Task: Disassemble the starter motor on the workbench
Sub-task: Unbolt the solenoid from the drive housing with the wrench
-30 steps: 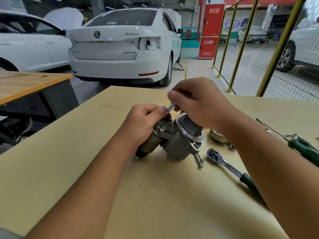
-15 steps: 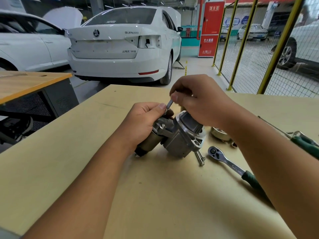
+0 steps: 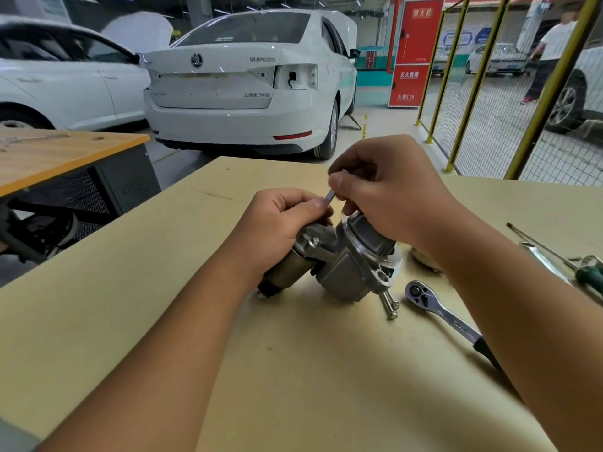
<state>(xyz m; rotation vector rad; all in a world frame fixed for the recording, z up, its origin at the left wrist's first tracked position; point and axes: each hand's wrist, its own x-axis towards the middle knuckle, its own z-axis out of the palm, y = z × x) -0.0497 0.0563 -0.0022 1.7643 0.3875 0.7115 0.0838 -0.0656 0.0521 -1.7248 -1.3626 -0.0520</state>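
The starter motor (image 3: 346, 265), grey cast metal with a dark cylindrical body, lies tilted on the tan workbench (image 3: 293, 370). My left hand (image 3: 280, 223) grips its upper left part, thumb pressed near the top. My right hand (image 3: 388, 194) is above the motor's round end, pinching a thin grey metal pin (image 3: 329, 196) between thumb and fingers; the pin's lower end sits at my left thumb. Two long bolts (image 3: 390, 303) lie against the motor's lower right flange.
A ratchet wrench (image 3: 443, 316) with a dark grip lies right of the motor. A green-handled screwdriver (image 3: 584, 272) and a flat spanner (image 3: 541, 256) rest at the right edge. A round metal part (image 3: 422, 257) sits behind my right wrist. Another bench (image 3: 58, 154) stands left.
My right hand has lifted slightly, drawing the thin pin a little higher out from beside my left thumb. The motor and my left hand have stayed in place.
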